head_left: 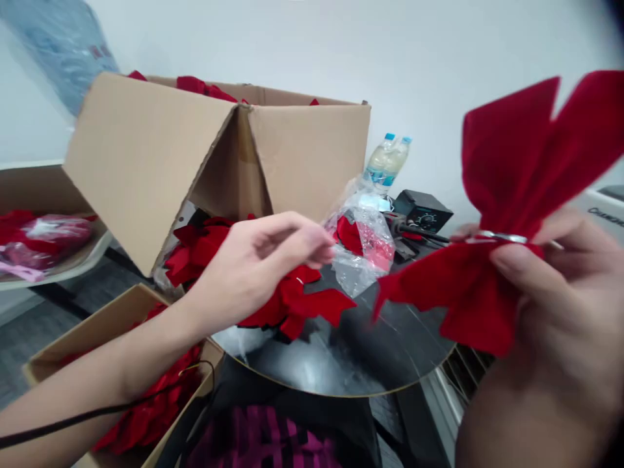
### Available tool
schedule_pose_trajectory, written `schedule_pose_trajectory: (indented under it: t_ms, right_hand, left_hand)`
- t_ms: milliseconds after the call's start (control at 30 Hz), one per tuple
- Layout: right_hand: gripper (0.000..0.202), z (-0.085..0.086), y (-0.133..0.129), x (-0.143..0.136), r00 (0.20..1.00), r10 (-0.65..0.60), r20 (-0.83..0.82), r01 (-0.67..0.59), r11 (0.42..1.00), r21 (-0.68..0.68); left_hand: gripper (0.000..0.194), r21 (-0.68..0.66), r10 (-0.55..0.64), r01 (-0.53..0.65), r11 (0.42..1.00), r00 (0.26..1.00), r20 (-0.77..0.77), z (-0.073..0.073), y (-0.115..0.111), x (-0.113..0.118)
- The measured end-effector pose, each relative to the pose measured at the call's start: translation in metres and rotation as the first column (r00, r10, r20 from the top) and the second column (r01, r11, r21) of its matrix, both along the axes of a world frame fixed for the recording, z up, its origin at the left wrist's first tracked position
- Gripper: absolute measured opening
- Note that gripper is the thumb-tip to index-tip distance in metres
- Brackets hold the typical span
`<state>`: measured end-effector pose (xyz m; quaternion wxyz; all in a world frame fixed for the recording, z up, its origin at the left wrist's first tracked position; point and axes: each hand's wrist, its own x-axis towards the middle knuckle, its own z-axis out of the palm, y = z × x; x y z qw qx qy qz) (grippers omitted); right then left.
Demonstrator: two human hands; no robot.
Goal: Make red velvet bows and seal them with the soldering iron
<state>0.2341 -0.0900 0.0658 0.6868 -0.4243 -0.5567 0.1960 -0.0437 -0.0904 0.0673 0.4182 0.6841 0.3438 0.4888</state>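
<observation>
On the right, my right hand grips a red velvety bow near its pinched middle. A thin silvery tie runs across that middle, with the thumb just below it. Red tails spread above and below the grip. My left hand hovers over the table, apart from the held bow. Its fingers are curled in and the thumb meets them; whether anything is between the fingertips cannot be made out. Beneath it lies a pile of red bows on the round black table.
A large cardboard box with red pieces stands behind. Below left, a smaller box holds more red pieces. A clear plastic bag, two bottles and a black dial box sit at the back. A dark cord crosses my left forearm.
</observation>
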Motion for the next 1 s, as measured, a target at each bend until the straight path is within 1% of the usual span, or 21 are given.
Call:
schedule_pose_trajectory:
  t_ms: [33, 67, 133, 167, 200, 267, 333, 367, 400, 433, 467, 500, 533, 567, 600, 633, 700, 800, 900, 933, 1000]
  right_hand:
    - [0.032, -0.005, -0.009, -0.001, 0.999, -0.04, 0.01, 0.041, 0.999, -0.02]
    - [0.032, -0.012, -0.016, -0.003, 0.997, -0.062, 0.039, 0.064, 0.997, -0.043]
    - [0.029, -0.026, -0.028, -0.007, 0.984, -0.032, 0.173, 0.051, 0.993, -0.106]
    - [0.024, -0.032, -0.031, -0.007, 0.962, 0.03, 0.27, 0.011, 0.989, -0.15]
    - [0.02, -0.037, -0.032, -0.006, 0.924, 0.114, 0.365, -0.041, 0.979, -0.201]
    - [0.014, -0.038, -0.025, 0.003, 0.835, 0.267, 0.482, -0.129, 0.945, -0.3]
    - [0.017, -0.033, -0.003, 0.013, 0.801, 0.307, 0.514, -0.131, 0.927, -0.35]
    - [0.019, -0.03, 0.014, 0.016, 0.806, 0.27, 0.526, -0.085, 0.933, -0.348]
    - [0.022, -0.028, 0.035, 0.017, 0.76, 0.285, 0.584, -0.046, 0.92, -0.39]
    - [0.021, -0.028, 0.058, 0.016, 0.625, 0.362, 0.692, -0.006, 0.889, -0.459]
    - [0.018, -0.03, 0.081, 0.014, 0.441, 0.406, 0.8, 0.073, 0.872, -0.483]
    - [0.014, -0.035, 0.103, 0.01, 0.378, 0.421, 0.825, 0.106, 0.865, -0.49]
    - [0.014, -0.041, 0.121, 0.006, 0.344, 0.415, 0.842, 0.141, 0.864, -0.484]
    - [0.015, -0.049, 0.135, 0.003, 0.308, 0.41, 0.859, 0.173, 0.863, -0.474]
    - [0.014, -0.056, 0.145, 0.001, 0.297, 0.401, 0.867, 0.194, 0.864, -0.465]
    - [0.012, -0.064, 0.151, 0.0, 0.278, 0.393, 0.877, 0.215, 0.864, -0.455]
    - [0.014, -0.075, 0.153, 0.002, 0.248, 0.378, 0.892, 0.245, 0.866, -0.436]
    - [0.019, -0.083, 0.146, 0.008, 0.244, 0.356, 0.902, 0.249, 0.876, -0.413]
    - [0.015, -0.086, 0.145, 0.011, 0.293, 0.351, 0.889, 0.213, 0.883, -0.419]
    - [0.014, -0.088, 0.146, 0.011, 0.327, 0.343, 0.881, 0.204, 0.884, -0.42]
    - [0.015, -0.089, 0.15, 0.01, 0.424, 0.303, 0.853, 0.192, 0.891, -0.412]
  left_hand:
    - [0.021, -0.07, -0.105, 0.105, 0.992, 0.994, 0.005, 0.005, 0.005, 0.015]
    - [0.022, -0.139, -0.197, 0.198, 0.97, 0.98, 0.021, 0.005, 0.01, 0.029]
    - [0.033, -0.271, -0.346, 0.357, 0.894, 0.934, 0.088, -0.005, 0.019, 0.05]
    - [0.034, -0.315, -0.389, 0.412, 0.855, 0.911, 0.134, -0.013, 0.024, 0.057]
    - [0.032, -0.352, -0.4, 0.436, 0.828, 0.9, 0.175, -0.021, 0.028, 0.06]
    - [0.025, -0.427, -0.352, 0.416, 0.803, 0.909, 0.224, -0.031, 0.037, 0.057]
    - [0.023, -0.469, -0.266, 0.361, 0.806, 0.929, 0.258, -0.029, 0.045, 0.047]
    - [0.024, -0.49, -0.243, 0.342, 0.802, 0.936, 0.257, -0.024, 0.05, 0.041]
    - [0.026, -0.519, -0.247, 0.331, 0.788, 0.942, 0.226, -0.019, 0.055, 0.035]
    - [0.026, -0.548, -0.293, 0.331, 0.768, 0.943, 0.158, -0.014, 0.061, 0.031]
    - [0.027, -0.579, -0.371, 0.338, 0.742, 0.926, 0.066, -0.01, 0.067, 0.029]
    - [0.029, -0.597, -0.454, 0.338, 0.728, 0.89, -0.05, -0.009, 0.073, 0.028]
    - [0.033, -0.599, -0.52, 0.33, 0.73, 0.837, -0.173, -0.01, 0.08, 0.029]
    - [0.038, -0.589, -0.556, 0.316, 0.744, 0.781, -0.284, -0.014, 0.085, 0.032]
    - [0.043, -0.572, -0.564, 0.297, 0.765, 0.738, -0.371, -0.019, 0.091, 0.035]
    - [0.048, -0.55, -0.548, 0.273, 0.789, 0.716, -0.431, -0.026, 0.095, 0.038]
    - [0.05, -0.525, -0.5, 0.22, 0.822, 0.72, -0.481, -0.04, 0.102, 0.043]
    - [0.043, -0.51, -0.44, 0.156, 0.846, 0.745, -0.501, -0.056, 0.106, 0.046]
    - [0.036, -0.546, -0.432, 0.151, 0.824, 0.79, -0.434, -0.062, 0.106, 0.045]
    - [0.036, -0.565, -0.434, 0.162, 0.809, 0.813, -0.388, -0.064, 0.106, 0.043]
    - [0.039, -0.599, -0.442, 0.2, 0.775, 0.85, -0.288, -0.066, 0.107, 0.04]
